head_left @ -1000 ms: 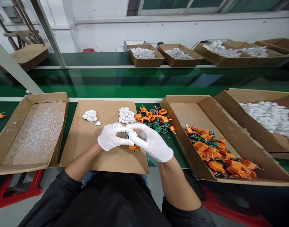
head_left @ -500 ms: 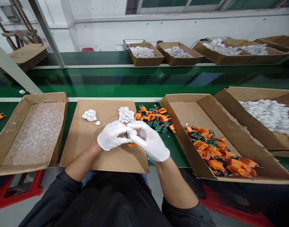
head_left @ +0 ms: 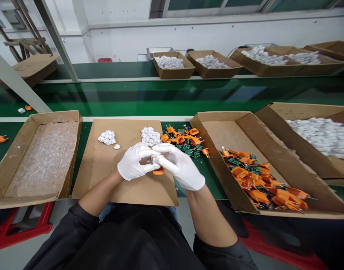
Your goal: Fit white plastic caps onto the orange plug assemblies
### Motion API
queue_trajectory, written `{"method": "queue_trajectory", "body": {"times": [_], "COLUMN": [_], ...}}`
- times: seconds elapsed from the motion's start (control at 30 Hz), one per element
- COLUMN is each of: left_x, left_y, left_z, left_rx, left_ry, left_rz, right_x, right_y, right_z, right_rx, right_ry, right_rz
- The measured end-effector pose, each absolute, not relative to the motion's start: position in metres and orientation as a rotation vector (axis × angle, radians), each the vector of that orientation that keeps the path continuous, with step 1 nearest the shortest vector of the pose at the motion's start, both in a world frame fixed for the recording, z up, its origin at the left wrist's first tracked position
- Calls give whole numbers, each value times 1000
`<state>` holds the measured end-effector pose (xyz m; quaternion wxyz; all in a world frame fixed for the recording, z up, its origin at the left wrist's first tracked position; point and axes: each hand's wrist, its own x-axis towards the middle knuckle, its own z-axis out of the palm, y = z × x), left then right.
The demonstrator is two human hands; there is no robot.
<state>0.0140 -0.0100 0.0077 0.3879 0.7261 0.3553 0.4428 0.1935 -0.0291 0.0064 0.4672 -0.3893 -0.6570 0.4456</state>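
Observation:
My gloved left hand (head_left: 134, 162) and gloved right hand (head_left: 183, 168) meet over a cardboard sheet (head_left: 124, 191). Between their fingertips is a small electronic part (head_left: 153, 159) with a metallic face, mostly covered by the gloves. An orange plug housing (head_left: 158, 171) shows just under the right fingers; whether it is joined to that part is hidden. Just beyond my hands lies a pile of white pieces (head_left: 151, 136), with a smaller white pile (head_left: 107, 137) and one loose white piece (head_left: 116, 146) to the left. Orange plugs with green circuit boards (head_left: 186, 139) are heaped right of the sheet.
A cardboard tray lined with clear plastic (head_left: 42, 157) stands on the left. At right, one cardboard box (head_left: 225, 125) holds orange plugs with boards; another box (head_left: 307, 110) holds white pieces. Further boxes of white pieces (head_left: 169, 63) line the back shelf. A slanted metal post (head_left: 22, 82) rises at left.
My hands have shifted very slightly right and turned the held part a little. More of the orange housing shows below the fingers. The piles look unchanged.

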Motion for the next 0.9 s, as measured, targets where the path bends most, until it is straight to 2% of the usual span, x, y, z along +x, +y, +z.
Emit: {"method": "queue_trajectory", "body": {"times": [0.1,0.33,0.53,0.7,0.9], "left_x": [14,22,20,19,21], "left_y": [-11,-11,-6,-6,-8], "left_z": [6,-11,-10,3,-7], "left_rx": [1680,1204,1122,1147,1201], "left_ry": [909,679,714,697,817], "left_rz": [1118,893,786,740,638], "right_x": [204,201,193,194,202], "right_y": [-30,-27,-24,-22,-20], "right_z": [8,11,2,-2,-2], "right_rx": [-947,-879,-951,-911,-743], "right_ry": [-1726,-2066,-1951,-1981,-2098], "right_rz": [1034,493,272,262,332]}}
